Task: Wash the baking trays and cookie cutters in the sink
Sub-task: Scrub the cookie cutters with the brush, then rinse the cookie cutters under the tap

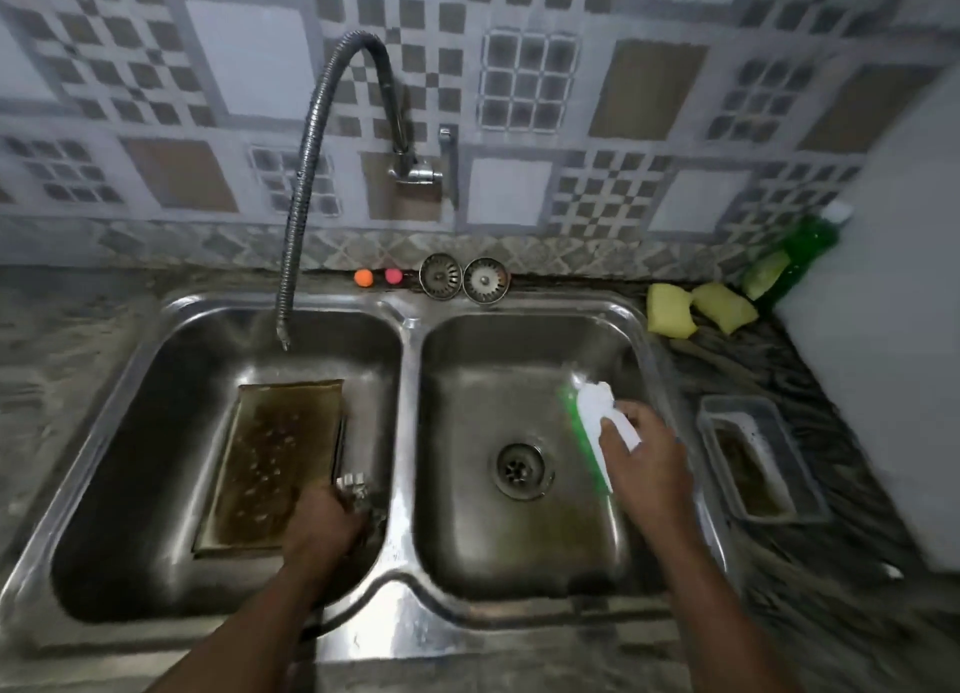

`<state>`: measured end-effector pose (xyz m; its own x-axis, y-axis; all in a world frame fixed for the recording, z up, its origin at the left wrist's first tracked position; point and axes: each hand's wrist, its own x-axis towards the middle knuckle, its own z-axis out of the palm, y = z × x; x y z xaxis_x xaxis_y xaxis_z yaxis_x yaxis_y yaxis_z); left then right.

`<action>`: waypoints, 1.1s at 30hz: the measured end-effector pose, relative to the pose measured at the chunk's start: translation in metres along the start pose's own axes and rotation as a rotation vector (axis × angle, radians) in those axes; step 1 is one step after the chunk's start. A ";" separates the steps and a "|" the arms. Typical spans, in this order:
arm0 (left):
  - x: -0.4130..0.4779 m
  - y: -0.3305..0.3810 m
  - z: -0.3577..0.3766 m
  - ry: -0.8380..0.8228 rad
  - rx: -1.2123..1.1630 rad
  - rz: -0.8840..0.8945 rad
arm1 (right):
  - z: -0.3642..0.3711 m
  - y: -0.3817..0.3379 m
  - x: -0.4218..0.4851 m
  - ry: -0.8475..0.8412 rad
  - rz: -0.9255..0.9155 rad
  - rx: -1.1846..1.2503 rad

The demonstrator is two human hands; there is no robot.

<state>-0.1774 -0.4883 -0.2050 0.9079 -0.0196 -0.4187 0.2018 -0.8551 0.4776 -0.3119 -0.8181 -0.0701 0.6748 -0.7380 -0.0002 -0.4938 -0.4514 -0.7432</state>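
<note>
We stand over a steel double sink (405, 328); our hands are well apart, one in each bowl; our left hand (324, 521) reaches down into the left bowl, its fingers curled round a small shiny metal piece (356, 487), which is too blurred for us to name with certainty; that hand sits at the near right corner of a brown-stained baking tray (275, 463), which lies flat on the bottom of the left bowl with drops of water on it; our right hand (644, 458) hangs over the right bowl, clamped on the white handle of a scrubbing brush (597, 422) with green bristles facing left; the brush is just to the right of the drain (519, 470); a flexible tap hose (311, 172) arches from the tiled wall, its end hanging over the far side of the left bowl; a second, deeper grey tray (753, 458) stands on the counter just right of the sink, brown residue inside it; behind it lie two yellow sponges (670, 310) and a green bottle (795, 255) tilted against a white appliance (909, 328); on the ledge behind the sink sit two metal strainer plugs (440, 275), an orange ball (363, 277) and a pink ball (394, 275)
</note>
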 end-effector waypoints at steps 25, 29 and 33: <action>-0.015 0.021 0.015 0.029 -0.067 -0.081 | -0.118 0.165 -0.085 0.357 0.274 -0.197; -0.029 0.034 0.011 0.084 -0.143 -0.127 | -0.127 0.164 -0.080 0.413 0.280 -0.390; -0.023 0.019 0.015 0.101 -0.188 -0.198 | -0.102 0.112 -0.053 0.348 0.216 -0.383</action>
<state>-0.1999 -0.5116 -0.1979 0.8740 0.1979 -0.4438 0.4349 -0.7258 0.5330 -0.4596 -0.8807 -0.0851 0.3476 -0.9266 0.1432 -0.8088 -0.3736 -0.4542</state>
